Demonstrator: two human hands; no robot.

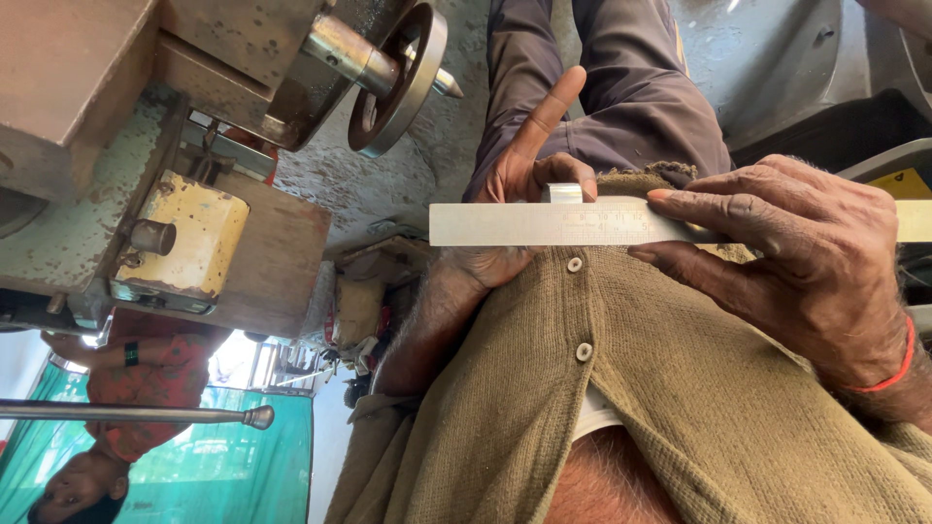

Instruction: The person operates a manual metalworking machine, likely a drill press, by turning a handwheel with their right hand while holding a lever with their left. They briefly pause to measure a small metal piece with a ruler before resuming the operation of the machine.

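My right hand [806, 262], with a red thread at the wrist, grips a flat steel ruler [524, 223] and holds it level across my front. The fingers pinch the ruler's right part. My left hand [515, 184] presses a small shiny metal cylinder [563, 193] against the ruler's upper edge, thumb on the piece and forefinger stretched out. Both hands are in front of my olive knitted cardigan [602, 408] and dark trousers [621, 87].
A worn lathe fills the upper left, with a handwheel [398, 82] and a yellow box [184, 243] with a knob. A long metal bar ending in a ball [146, 413] crosses the lower left. Another person in a red patterned top [146, 388] is by a teal curtain [252, 466].
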